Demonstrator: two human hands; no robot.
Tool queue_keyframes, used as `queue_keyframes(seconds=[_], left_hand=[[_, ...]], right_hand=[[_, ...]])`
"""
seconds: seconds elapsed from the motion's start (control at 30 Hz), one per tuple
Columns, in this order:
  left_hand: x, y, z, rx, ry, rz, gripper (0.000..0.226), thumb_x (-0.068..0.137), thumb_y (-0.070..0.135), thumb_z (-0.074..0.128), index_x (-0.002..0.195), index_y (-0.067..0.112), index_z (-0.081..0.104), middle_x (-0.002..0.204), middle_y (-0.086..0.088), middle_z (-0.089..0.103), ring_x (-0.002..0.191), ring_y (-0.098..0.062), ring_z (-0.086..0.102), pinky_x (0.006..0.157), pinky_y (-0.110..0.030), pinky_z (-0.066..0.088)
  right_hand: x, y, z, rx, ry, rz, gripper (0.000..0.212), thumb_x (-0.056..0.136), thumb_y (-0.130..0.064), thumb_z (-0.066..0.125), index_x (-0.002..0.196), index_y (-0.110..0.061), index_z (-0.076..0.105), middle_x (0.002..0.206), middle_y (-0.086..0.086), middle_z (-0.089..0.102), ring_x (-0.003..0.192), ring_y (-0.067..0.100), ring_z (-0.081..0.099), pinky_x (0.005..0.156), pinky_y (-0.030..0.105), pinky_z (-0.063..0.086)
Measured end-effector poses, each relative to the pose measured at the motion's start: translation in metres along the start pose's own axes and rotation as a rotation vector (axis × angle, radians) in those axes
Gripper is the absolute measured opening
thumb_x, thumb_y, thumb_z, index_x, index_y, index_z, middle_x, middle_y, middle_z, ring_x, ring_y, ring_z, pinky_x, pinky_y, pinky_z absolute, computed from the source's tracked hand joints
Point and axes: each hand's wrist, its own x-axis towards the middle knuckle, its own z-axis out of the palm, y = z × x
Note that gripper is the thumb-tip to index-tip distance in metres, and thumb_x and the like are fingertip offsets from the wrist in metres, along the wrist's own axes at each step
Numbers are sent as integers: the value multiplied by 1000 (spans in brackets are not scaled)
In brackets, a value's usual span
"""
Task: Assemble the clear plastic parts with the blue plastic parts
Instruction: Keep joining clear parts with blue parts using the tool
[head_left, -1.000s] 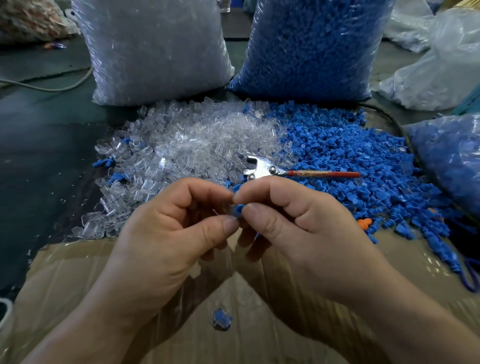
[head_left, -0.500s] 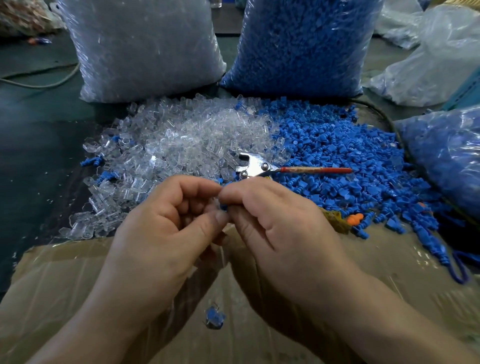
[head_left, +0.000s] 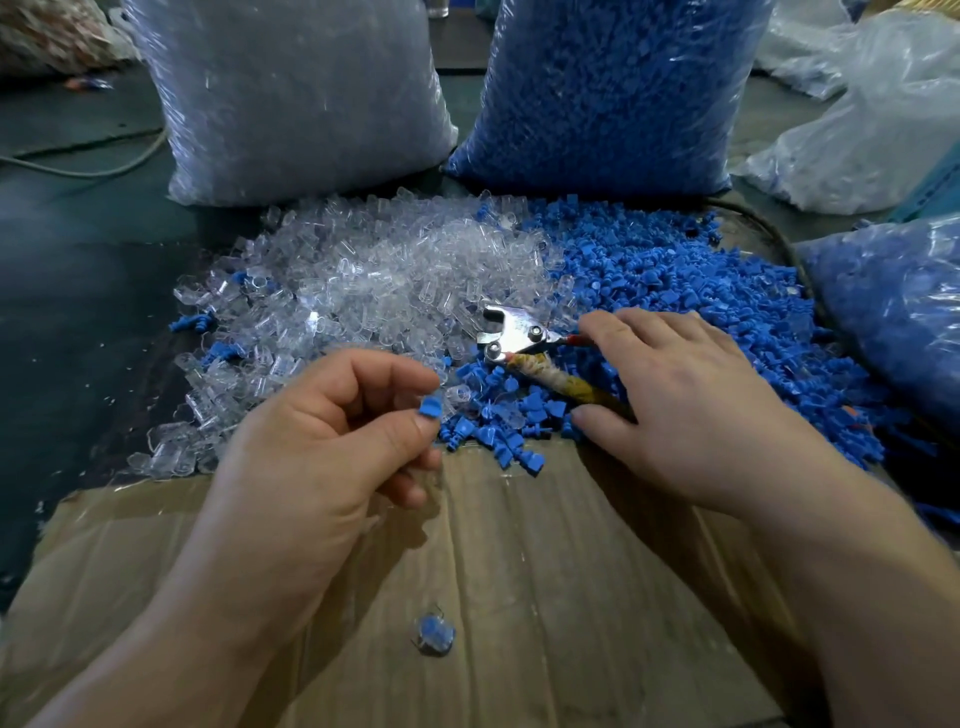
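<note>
Blue plastic part (head_left: 430, 406); small, matte, stubby

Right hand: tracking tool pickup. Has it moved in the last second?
Yes: the right hand left the left hand and its blue part, going right onto the pliers.

Your left hand (head_left: 322, 457) pinches a small blue plastic part (head_left: 430, 406) between thumb and forefinger, with the other fingers curled. Your right hand (head_left: 691, 410) lies with fairly straight fingers over the handles of the silver metal pliers (head_left: 511, 332). The heap of clear plastic parts (head_left: 363, 291) sits beyond your left hand, and the heap of blue plastic parts (head_left: 675, 280) lies beyond and under your right. Nearer you than both hands, a brown cardboard sheet (head_left: 545, 571) carries one small blue-and-clear piece (head_left: 434, 634).
</note>
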Motion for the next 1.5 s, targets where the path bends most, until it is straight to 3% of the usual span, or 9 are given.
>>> queue_keyframes(seconds=[0.1,0.2,0.33,0.4,0.7,0.83,0.93,1.13,1.5], left_hand=[[1,1,-1,-5,14,-23,26,63,13,82,83,28,76,69,1,67,58,-12,66,46,-20,51],[3,1,-4,-47,33,-53,19,61,22,73,78,28,75,67,-2,67,56,-14,65,46,-19,51],[3,-2,-7,-40,-7,-61,24,62,12,83,79,27,74,70,-1,68,61,-16,67,49,-22,52],[4,-4,-8,-36,-1,-59,23,66,7,76,78,27,74,70,0,67,61,-15,66,49,-22,52],[6,-4,-10,-54,41,-37,20,72,12,69,78,31,73,71,1,68,64,-15,67,50,-20,52],[4,-1,-10,-59,75,-9,19,72,17,81,79,33,73,71,-1,69,65,-16,68,51,-21,53],[4,-1,-11,-35,91,17,13,70,26,74,80,34,72,75,-2,71,68,-18,70,53,-22,54],[6,-3,-11,-26,100,55,16,74,18,70,80,33,71,74,-2,70,67,-18,69,51,-22,53],[3,-1,-11,14,38,88,18,76,12,68,84,28,71,75,-5,70,61,-13,65,52,-21,53]], right_hand=[[2,2,-5,5,-6,-16,76,79,-70,36,146,-37,21,143,-8,40,129,23,32,110,41,27],[0,9,-7,8,-21,-18,76,78,-68,41,145,-37,22,140,-9,41,127,23,32,109,42,32],[4,6,-2,-33,24,-19,68,82,-49,59,141,-34,29,128,-6,50,121,24,33,103,42,35],[8,1,0,-45,62,-3,65,79,-46,61,137,-33,35,119,-5,53,117,24,35,97,42,34],[0,-3,-11,261,369,80,53,79,-39,47,129,-25,45,102,-5,49,94,17,45,78,33,30],[-14,-15,-19,285,358,-36,43,78,-43,48,118,-27,52,89,-8,55,73,12,51,60,30,37],[-22,-17,-20,280,307,-156,42,76,-41,53,116,-29,56,87,-8,60,71,13,55,61,33,47],[-24,-17,-15,267,235,-261,56,73,-44,47,125,-25,57,104,-7,63,93,18,60,76,39,52],[-22,-18,-11,233,174,-320,62,73,-47,47,131,-26,54,116,-10,60,105,15,56,87,34,50]])
